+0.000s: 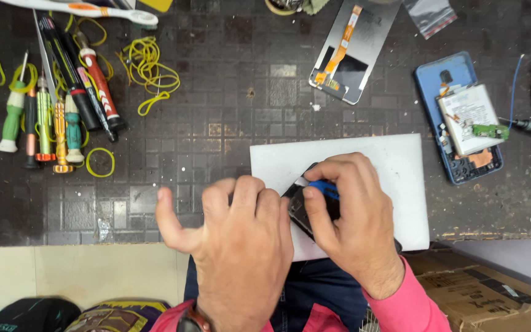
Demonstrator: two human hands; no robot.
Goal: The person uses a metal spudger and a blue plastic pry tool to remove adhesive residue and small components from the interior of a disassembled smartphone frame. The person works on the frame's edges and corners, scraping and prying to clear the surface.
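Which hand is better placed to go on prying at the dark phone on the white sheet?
Likely the right hand: it pinches the blue pry tool at the dark phone. The left hand only rests beside it.

A dark phone [302, 209] lies tilted on a white board [401, 178] at the table's near edge — mostly hidden under both hands. A blue tool [324, 187] rests against its upper edge, pinched by fingers.
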